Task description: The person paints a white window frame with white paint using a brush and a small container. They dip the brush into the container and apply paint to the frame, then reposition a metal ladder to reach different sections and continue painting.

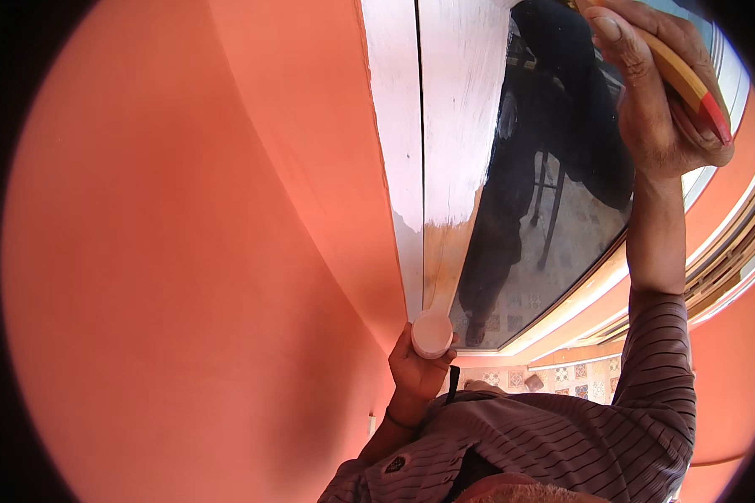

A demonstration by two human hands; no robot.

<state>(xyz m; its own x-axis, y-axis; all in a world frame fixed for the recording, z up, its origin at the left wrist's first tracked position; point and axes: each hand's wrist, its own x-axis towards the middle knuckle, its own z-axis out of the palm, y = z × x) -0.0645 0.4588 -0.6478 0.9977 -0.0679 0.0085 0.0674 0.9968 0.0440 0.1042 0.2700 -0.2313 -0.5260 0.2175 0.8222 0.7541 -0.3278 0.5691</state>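
My left hand (417,371) holds a small round tub of whitish paint (432,334) low in front of my chest, by the foot of a wooden window frame (459,100). Wet-looking white paint covers the frame's upper part, while a stretch of wood (443,258) below it shows brown. At the upper right, my right hand (657,94) is closed around the handle of a paintbrush (679,72), yellow-brown with a red end. The brush's bristles are mostly out of view at the top edge. Behind that hand lies a dark glass pane (541,207).
A salmon-coloured wall (163,251) fills the left side and meets the frame's edge. The pane reflects dark legs and a stool. Patterned floor tiles (579,380) show low down. Further window framing (730,251) curves along the right.
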